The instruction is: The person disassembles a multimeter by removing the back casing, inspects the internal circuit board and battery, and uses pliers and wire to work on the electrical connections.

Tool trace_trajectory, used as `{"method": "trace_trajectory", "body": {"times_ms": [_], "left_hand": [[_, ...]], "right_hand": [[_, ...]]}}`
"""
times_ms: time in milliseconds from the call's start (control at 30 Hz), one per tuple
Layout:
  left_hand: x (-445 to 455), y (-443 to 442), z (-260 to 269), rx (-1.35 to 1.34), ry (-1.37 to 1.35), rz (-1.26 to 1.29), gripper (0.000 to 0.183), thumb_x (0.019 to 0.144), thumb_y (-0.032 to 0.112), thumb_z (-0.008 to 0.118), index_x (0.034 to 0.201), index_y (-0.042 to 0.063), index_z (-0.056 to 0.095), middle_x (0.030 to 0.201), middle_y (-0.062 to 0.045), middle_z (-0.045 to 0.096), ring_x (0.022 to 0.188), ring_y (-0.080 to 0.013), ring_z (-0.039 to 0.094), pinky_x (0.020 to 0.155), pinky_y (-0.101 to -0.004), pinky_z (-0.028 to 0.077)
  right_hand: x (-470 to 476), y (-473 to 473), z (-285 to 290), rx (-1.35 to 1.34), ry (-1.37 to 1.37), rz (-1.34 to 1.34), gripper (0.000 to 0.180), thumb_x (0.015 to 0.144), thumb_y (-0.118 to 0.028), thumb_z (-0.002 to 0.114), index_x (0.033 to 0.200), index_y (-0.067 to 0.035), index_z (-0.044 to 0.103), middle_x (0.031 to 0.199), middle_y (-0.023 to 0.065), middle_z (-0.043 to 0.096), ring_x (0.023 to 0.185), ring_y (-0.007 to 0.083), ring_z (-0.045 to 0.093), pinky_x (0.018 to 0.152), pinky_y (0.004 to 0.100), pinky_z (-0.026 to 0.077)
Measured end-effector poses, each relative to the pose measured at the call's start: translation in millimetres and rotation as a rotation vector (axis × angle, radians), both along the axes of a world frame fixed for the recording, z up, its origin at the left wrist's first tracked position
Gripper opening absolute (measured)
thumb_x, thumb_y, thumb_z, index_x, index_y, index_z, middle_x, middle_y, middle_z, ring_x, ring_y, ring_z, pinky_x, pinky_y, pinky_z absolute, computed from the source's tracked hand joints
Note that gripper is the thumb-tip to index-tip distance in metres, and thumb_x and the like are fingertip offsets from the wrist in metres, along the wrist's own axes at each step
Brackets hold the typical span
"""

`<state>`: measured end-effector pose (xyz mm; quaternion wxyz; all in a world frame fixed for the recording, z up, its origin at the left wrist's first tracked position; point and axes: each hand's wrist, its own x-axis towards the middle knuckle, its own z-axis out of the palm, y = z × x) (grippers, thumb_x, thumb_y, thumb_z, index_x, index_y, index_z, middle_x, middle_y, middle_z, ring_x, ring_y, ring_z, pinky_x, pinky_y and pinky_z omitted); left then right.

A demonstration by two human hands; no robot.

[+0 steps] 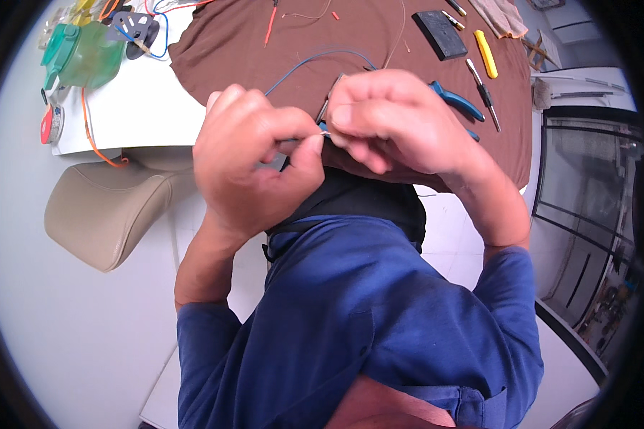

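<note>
My left hand [260,155] pinches a short, thin wire end [326,133] between thumb and index fingertip. The wire end looks bare and silvery. At its other side, the thumb and fingers of my right hand [397,120] close on it, hiding the rest. A blue wire [322,54] arcs behind both hands, and whether it joins the pinched end cannot be seen. Blue-handled pliers [456,102] lie on the brown cloth [236,48], partly covered by my right hand.
On the right of the cloth are a black block [439,35], a yellow-handled tool [485,53] and a screwdriver-like tool [483,94]. A red probe-like lead [271,24] lies at the back. Far left are a green container [86,56] and a tape roll [52,124]. A beige chair [107,209] stands left.
</note>
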<state>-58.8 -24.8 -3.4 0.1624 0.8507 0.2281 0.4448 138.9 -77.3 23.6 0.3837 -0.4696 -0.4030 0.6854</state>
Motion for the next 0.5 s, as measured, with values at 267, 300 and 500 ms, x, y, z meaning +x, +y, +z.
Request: {"method": "trace_trajectory", "body": {"times_ms": [267,300,500], "left_hand": [[-3,-1,6,-0.616,-0.155,-0.015,0.011,0.067,-0.001,0.071,0.073,0.006,0.066,0.061,0.004,0.048,0.057,-0.007,0.04,0.051,-0.0245,0.033],[-4,-2,5,-0.616,-0.155,-0.01,0.011,0.067,-0.001,0.071,0.073,0.006,0.066,0.061,0.004,0.048,0.057,-0.007,0.04,0.051,-0.0245,0.033],[-9,0,-2,-0.728,-0.153,-0.093,0.006,0.077,0.002,0.072,0.082,0.004,0.071,0.065,0.003,0.052,0.059,-0.0055,0.042,0.052,-0.0235,0.035]], "right_hand": [[1,15,-29,1.648,-0.932,-0.239,0.034,0.067,-0.006,0.076,0.099,0.0,0.067,0.084,0.0106,0.064,0.07,0.0247,0.064,0.057,0.0331,0.053],[1,17,-31,1.713,-0.955,-0.23,0.033,0.066,-0.005,0.076,0.097,0.0,0.067,0.083,0.0102,0.063,0.068,0.0241,0.064,0.055,0.0325,0.052],[2,9,-19,1.75,-1.144,-0.146,0.027,0.062,-0.007,0.073,0.087,-0.003,0.065,0.08,0.0062,0.057,0.062,0.0196,0.059,0.052,0.0319,0.048]]}}
